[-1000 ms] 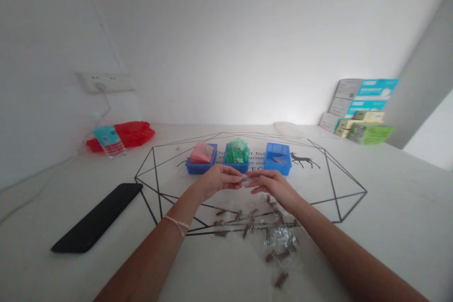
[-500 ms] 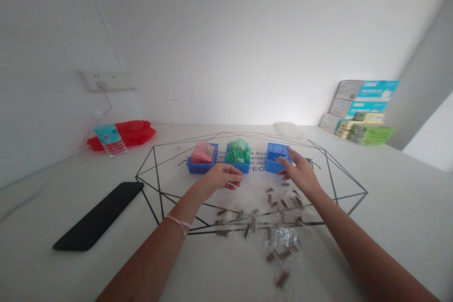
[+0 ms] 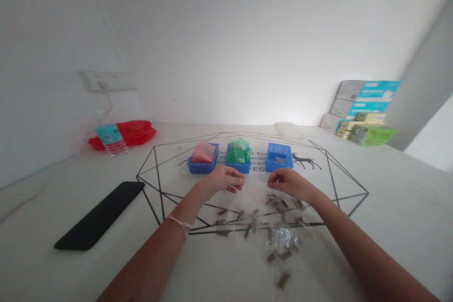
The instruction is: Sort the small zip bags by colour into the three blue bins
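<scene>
Three blue bins stand in a row on the white table. The left bin [image 3: 201, 168] holds pink packets [image 3: 204, 152], the middle bin [image 3: 238, 167] green packets [image 3: 239, 152], and the right bin [image 3: 279, 148] a small clear packet [image 3: 281, 160]. My left hand [image 3: 226, 179] is just in front of the middle bin, fingers curled together; whatever they may hold is too small to make out. In front of the right bin, my right hand [image 3: 290, 184] has thumb and fingertips curled close, their contents unclear. Several clear bags with small brown pieces [image 3: 283, 279] lie below and between the hands.
A black flat slab [image 3: 101, 217] lies at the left. Behind it are a water bottle [image 3: 111, 139] and a red plastic bag [image 3: 136, 133]. Stacked boxes [image 3: 371, 99] stand at the back right, near a wall.
My right hand has drawn back from the right bin toward me and slightly left, and its fingers have curled in. My left hand has barely moved.
</scene>
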`<act>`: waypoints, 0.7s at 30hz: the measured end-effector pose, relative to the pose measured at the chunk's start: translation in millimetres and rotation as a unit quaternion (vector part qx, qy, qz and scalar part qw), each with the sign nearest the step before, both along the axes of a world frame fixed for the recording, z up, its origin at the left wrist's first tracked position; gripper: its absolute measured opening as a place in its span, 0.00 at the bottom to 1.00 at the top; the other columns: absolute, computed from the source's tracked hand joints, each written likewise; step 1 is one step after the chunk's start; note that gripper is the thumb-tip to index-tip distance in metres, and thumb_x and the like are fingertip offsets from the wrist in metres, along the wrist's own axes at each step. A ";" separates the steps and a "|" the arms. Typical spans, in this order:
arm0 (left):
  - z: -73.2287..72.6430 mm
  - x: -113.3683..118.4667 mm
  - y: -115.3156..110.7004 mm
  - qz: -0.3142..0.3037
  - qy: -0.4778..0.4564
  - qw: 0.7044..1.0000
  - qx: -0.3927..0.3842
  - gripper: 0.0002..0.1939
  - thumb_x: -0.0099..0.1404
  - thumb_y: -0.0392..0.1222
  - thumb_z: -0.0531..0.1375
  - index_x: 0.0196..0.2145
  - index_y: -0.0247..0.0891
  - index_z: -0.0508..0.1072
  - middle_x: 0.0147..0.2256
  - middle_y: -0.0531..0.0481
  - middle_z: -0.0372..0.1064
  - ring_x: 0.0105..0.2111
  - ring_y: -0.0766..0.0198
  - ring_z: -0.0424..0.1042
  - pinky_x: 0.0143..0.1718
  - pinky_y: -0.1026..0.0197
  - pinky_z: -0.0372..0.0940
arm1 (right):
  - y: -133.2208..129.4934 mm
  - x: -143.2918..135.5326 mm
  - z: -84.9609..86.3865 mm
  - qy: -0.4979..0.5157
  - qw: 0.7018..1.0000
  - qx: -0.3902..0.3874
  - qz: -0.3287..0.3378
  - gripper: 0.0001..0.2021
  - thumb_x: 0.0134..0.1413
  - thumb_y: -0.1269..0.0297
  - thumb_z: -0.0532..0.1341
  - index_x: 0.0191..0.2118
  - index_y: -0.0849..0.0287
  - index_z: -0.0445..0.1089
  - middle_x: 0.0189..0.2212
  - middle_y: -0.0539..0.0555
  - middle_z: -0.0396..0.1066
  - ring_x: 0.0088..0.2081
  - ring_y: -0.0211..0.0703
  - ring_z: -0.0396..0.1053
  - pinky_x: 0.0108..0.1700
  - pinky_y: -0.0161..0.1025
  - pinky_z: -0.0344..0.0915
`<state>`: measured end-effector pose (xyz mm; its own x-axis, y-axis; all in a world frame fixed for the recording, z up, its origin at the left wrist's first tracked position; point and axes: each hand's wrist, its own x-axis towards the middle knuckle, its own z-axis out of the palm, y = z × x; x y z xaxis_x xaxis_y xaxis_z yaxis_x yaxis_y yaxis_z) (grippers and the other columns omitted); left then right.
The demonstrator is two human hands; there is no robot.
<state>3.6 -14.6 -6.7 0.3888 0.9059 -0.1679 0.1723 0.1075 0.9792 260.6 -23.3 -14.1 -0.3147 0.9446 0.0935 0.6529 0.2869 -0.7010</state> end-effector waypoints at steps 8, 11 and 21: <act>-0.6 3.5 -2.6 -0.006 0.034 0.999 -0.001 0.18 0.45 0.46 0.73 0.31 0.33 0.78 0.26 0.46 0.75 0.26 0.64 0.73 0.31 0.60 0.66 | -8.2 2.3 3.7 -0.043 0.997 -0.050 0.027 0.04 0.42 0.71 0.64 0.23 0.58 0.77 0.21 0.52 0.75 0.24 0.41 0.68 0.26 0.36 0.61; -0.6 3.9 -3.3 -0.005 0.045 0.999 -0.004 0.17 0.46 0.45 0.73 0.32 0.34 0.79 0.26 0.47 0.75 0.24 0.64 0.72 0.30 0.61 0.65 | -6.3 3.4 2.1 0.003 0.997 -0.062 0.043 0.03 0.42 0.71 0.64 0.24 0.58 0.76 0.21 0.51 0.75 0.24 0.41 0.69 0.26 0.35 0.63; -3.1 10.2 -4.0 -0.028 0.048 0.998 0.032 0.21 0.48 0.49 0.73 0.37 0.33 0.80 0.29 0.45 0.76 0.26 0.65 0.71 0.27 0.62 0.65 | -7.9 -6.1 4.2 0.090 0.993 -0.034 0.062 0.10 0.53 0.61 0.60 0.29 0.60 0.76 0.24 0.50 0.71 0.26 0.38 0.64 0.29 0.35 0.60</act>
